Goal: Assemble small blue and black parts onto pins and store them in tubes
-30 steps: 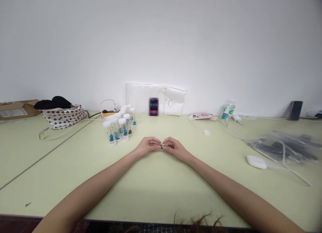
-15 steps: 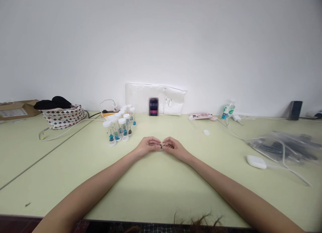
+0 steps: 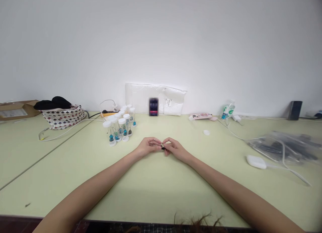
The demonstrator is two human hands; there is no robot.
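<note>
Near the middle of the pale green table (image 3: 161,189), my left hand (image 3: 148,146) and my right hand (image 3: 175,149) meet at their fingertips. Between them is a small dark object (image 3: 163,148), too small to name, pinched by the fingers of both hands. The fingers of each hand are curled. To the left of my left hand stand several clear tubes (image 3: 122,129) with white caps, holding small blue, green or dark pieces on thin stems. A round white cap (image 3: 206,132) lies to the right, beyond my right hand.
A phone (image 3: 153,107) leans on white plastic packaging (image 3: 141,95) by the wall. At left are a patterned bag (image 3: 64,118) and a cardboard box (image 3: 18,110). Rightward are a bottle (image 3: 228,110), a pink item (image 3: 201,116), a white charger (image 3: 256,161), cables and plastic bags (image 3: 284,147).
My right hand's fingertips have shifted slightly left and now touch the dark object, which shows more clearly. My left hand has barely moved.
</note>
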